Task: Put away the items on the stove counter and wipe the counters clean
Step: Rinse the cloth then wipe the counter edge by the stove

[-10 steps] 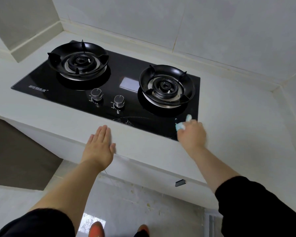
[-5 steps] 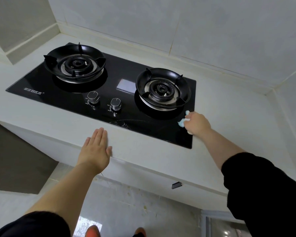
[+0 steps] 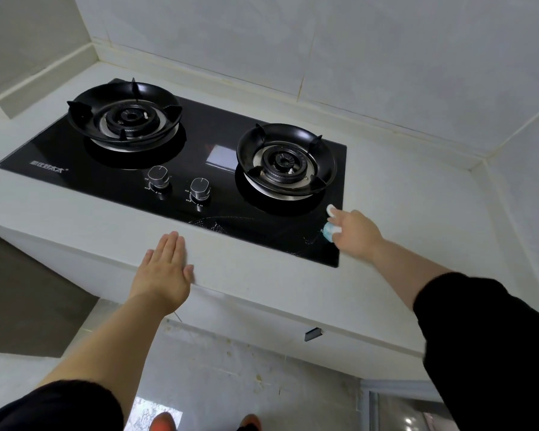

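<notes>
A black glass gas stove with two burners is set into the white counter. My right hand presses a small light-blue and white cloth onto the stove's front right corner. Wet smears show on the glass near the front edge. My left hand lies flat, fingers together, on the counter's front edge, holding nothing.
The left burner and right burner carry raised pan supports. Two knobs stand near the stove's front. Tiled walls enclose the back and right. A low ledge runs at the back left. Floor lies below the counter edge.
My right hand with the cloth has slid from the stove's front edge back and to the right along the right corner. My left hand has stayed planted on the counter edge.
</notes>
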`<state>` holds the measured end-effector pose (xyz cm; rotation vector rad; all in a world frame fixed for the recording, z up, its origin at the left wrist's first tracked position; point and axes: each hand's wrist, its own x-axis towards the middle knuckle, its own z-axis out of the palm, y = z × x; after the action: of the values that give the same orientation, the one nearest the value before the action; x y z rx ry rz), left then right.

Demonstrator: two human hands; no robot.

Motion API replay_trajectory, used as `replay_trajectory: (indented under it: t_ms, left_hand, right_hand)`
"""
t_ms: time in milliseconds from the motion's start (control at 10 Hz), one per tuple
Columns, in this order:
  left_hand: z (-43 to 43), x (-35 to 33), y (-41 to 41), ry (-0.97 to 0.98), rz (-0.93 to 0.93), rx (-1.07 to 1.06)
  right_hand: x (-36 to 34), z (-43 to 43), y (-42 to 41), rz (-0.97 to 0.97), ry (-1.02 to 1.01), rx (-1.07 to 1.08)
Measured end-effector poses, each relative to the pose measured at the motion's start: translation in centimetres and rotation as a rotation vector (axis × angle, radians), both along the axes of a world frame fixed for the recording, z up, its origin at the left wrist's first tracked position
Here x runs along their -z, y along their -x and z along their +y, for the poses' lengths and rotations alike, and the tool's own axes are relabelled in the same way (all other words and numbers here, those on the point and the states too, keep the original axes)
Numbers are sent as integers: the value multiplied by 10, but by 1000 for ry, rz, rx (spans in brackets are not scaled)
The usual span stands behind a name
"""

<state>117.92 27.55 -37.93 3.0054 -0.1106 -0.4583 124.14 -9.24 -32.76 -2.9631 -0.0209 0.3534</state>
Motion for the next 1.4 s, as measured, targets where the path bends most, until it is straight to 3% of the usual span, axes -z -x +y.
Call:
replay_trajectory:
  t_ms: [100,200,300,400,500,600,700,800,1000,1100,1200,1300,1400]
  left_hand:
    - [-1,0,1,3,3,1]
    - [0,1,0,-2,4,4]
    - [0,0,1,3,6,0]
    - [0,1,1,1,0,3]
    - [-1,2,1,-8,2,-1]
    - [0,2,1,-7,2,7]
    - [0,3,1,0,0,3]
    - [0,5,1,-3,-11,4]
    - [-1,0,2,10,5,11]
    - [0,1,2,0,-10,16]
    - [2,-1,0,1,7,25]
    - [3,-3,-1,15,3,44]
    - [13,-4,-2,36,-9,97]
  right_hand:
    - [5,6,49,30,-46,-194]
    - [-1,1,48,99,-269,-245]
    - [-11,-10,4,-60,-308,23]
    - [-9,5,-16,21,-128,152]
    - [16,31,6,85,-48,-31]
    - [8,24,6,135,-33,-53]
    - [-2,22,2,55,12,118]
    - [4,69,33,61,-4,-112]
    - [-5,60,54,-11,97,162]
    - [-9,118,82,-8,74,-88]
    - [-7,131,87,11,55,-6]
    - [-12,112,83,-10,71,248]
    - [-15,139,74,-30,98,208]
